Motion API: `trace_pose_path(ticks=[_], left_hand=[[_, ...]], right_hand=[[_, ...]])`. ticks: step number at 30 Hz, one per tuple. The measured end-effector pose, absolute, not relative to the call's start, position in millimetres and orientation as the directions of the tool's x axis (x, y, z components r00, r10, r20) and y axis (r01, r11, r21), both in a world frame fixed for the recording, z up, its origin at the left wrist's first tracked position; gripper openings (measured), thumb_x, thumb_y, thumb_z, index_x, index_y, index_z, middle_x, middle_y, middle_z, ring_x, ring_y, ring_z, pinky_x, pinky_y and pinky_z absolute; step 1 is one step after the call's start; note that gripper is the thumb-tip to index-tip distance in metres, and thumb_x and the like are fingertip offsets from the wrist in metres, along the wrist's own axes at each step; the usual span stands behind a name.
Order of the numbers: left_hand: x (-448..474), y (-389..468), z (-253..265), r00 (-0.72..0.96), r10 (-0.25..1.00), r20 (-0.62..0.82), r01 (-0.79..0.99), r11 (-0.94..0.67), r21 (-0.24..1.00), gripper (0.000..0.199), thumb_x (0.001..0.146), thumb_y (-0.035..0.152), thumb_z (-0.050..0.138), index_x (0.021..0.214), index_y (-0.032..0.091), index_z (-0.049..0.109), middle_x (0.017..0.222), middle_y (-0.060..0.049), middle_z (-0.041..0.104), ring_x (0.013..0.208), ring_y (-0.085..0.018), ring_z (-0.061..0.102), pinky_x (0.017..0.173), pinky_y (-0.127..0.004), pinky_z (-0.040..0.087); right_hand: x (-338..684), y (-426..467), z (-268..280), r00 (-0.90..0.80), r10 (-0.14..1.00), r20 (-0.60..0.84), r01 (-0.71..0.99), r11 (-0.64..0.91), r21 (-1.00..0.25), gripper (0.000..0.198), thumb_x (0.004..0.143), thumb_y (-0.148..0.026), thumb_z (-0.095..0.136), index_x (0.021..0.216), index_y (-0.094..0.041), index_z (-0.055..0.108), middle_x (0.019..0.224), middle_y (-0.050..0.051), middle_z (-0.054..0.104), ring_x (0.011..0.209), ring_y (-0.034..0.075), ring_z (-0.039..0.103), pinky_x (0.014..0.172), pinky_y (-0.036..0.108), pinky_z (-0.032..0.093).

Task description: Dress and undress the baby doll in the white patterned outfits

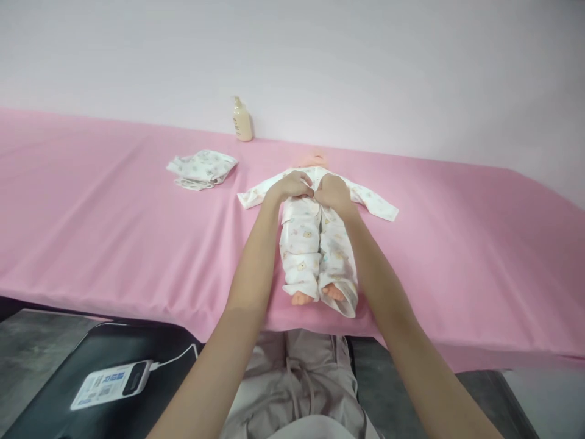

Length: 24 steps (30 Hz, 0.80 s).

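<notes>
A baby doll [315, 160] lies on its back with its feet toward me, dressed in a white patterned baby shirt [377, 204] and matching baby trousers [301, 244]. The shirt's sleeves are spread out to both sides. At the doll's middle, my left hand [295, 185] has its fingers bent and closed on the shirt front. Close beside it, my right hand [333, 192] pinches the shirt front too. The fingertips of both hands nearly meet there, and the bit of cloth between them is mostly hidden. Bare doll feet [333, 292] show at the trouser legs' ends.
A pink cloth [114, 225] covers the table. Folded patterned cloth [203, 169] lies left of the doll. Against the wall stands a pump bottle [242, 122]. Below the table's edge, a white power bank [112, 384] with a cable rests on a black chair [150, 341].
</notes>
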<state>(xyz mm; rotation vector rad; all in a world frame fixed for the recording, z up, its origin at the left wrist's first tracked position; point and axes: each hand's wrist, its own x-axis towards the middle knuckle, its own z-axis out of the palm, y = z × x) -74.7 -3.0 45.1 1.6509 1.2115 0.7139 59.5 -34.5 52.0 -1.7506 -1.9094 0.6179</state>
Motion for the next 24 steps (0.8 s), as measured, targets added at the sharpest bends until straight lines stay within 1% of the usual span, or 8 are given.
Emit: trace_pose_path(ticks=[2, 4, 7, 11, 14, 18, 21, 24], left_hand=[[-76, -2, 44, 0.358, 0.932, -0.057, 0.375, -0.087, 0.923, 0.028, 0.056, 0.006, 0.071, 0.075, 0.017, 0.053, 0.048, 0.004, 0.051, 0.044, -0.008, 0.046, 0.046, -0.022, 0.031], [-76, -2, 43, 0.372, 0.927, -0.049, 0.359, -0.095, 0.929, 0.027, 0.057, 0.007, 0.071, 0.074, 0.017, 0.053, 0.049, 0.004, 0.051, 0.043, -0.008, 0.044, 0.046, -0.022, 0.03], [-76, -2, 41, 0.366, 0.929, -0.05, 0.343, -0.085, 0.935, 0.029, 0.056, 0.007, 0.072, 0.073, 0.018, 0.051, 0.049, 0.004, 0.051, 0.043, -0.007, 0.043, 0.046, -0.021, 0.028], [-76, 1, 35, 0.324, 0.943, -0.075, 0.342, -0.043, 0.939, 0.033, 0.056, 0.011, 0.073, 0.078, 0.019, 0.05, 0.049, 0.005, 0.051, 0.045, -0.008, 0.045, 0.047, -0.021, 0.03], [-74, 2, 30, 0.289, 0.956, -0.06, 0.39, -0.06, 0.919, 0.03, 0.059, 0.016, 0.071, 0.08, 0.02, 0.051, 0.052, 0.004, 0.054, 0.048, -0.011, 0.048, 0.049, -0.022, 0.032], [-66, -15, 23, 0.308, 0.943, 0.13, 0.577, -0.293, 0.762, 0.015, 0.067, 0.026, 0.064, 0.072, 0.019, 0.052, 0.065, -0.001, 0.058, 0.061, -0.014, 0.053, 0.057, -0.024, 0.038], [-67, -41, 9, 0.39, 0.838, 0.381, 0.633, -0.545, 0.549, 0.014, 0.074, 0.031, 0.058, 0.078, 0.018, 0.054, 0.081, -0.005, 0.059, 0.077, -0.019, 0.055, 0.074, -0.031, 0.044], [-76, -65, -12, 0.451, 0.67, 0.59, 0.562, -0.727, 0.395, 0.025, 0.077, 0.032, 0.058, 0.097, 0.017, 0.055, 0.102, -0.01, 0.058, 0.098, -0.023, 0.053, 0.091, -0.036, 0.042]], right_hand=[[70, -33, 55, -0.034, 0.999, -0.04, 0.708, -0.004, -0.706, 0.022, 0.068, -0.009, 0.065, 0.057, -0.017, 0.047, 0.049, 0.0, 0.045, 0.055, 0.014, 0.051, 0.051, 0.024, 0.039], [80, -30, 55, -0.089, 0.984, -0.153, 0.533, -0.082, -0.842, 0.025, 0.069, -0.005, 0.061, 0.054, -0.017, 0.045, 0.043, -0.004, 0.039, 0.043, 0.007, 0.038, 0.043, 0.021, 0.032], [92, -26, 49, -0.217, 0.949, -0.227, 0.26, -0.168, -0.951, 0.027, 0.068, -0.003, 0.06, 0.053, -0.017, 0.042, 0.043, -0.007, 0.035, 0.039, 0.004, 0.03, 0.039, 0.018, 0.027], [94, -22, 37, -0.193, 0.954, -0.23, 0.118, -0.21, -0.971, 0.024, 0.067, -0.005, 0.064, 0.056, -0.016, 0.046, 0.043, -0.008, 0.038, 0.038, 0.004, 0.033, 0.039, 0.017, 0.031], [88, -27, 26, -0.061, 0.99, -0.124, 0.129, -0.116, -0.985, 0.015, 0.07, -0.012, 0.065, 0.063, -0.015, 0.052, 0.045, -0.007, 0.043, 0.039, 0.006, 0.04, 0.041, 0.018, 0.036], [82, -46, 9, 0.105, 0.989, 0.1, 0.25, 0.071, -0.966, 0.01, 0.078, -0.026, 0.059, 0.078, -0.017, 0.055, 0.052, -0.005, 0.05, 0.046, 0.01, 0.05, 0.049, 0.02, 0.044], [84, -69, -6, 0.064, 0.934, 0.352, 0.341, 0.311, -0.887, 0.016, 0.076, -0.032, 0.058, 0.085, -0.018, 0.057, 0.073, -0.001, 0.057, 0.066, 0.012, 0.058, 0.065, 0.024, 0.05], [90, -91, -19, -0.054, 0.835, 0.548, 0.431, 0.515, -0.741, 0.028, 0.069, -0.031, 0.066, 0.092, -0.018, 0.058, 0.101, 0.008, 0.056, 0.094, 0.018, 0.058, 0.087, 0.032, 0.048]])
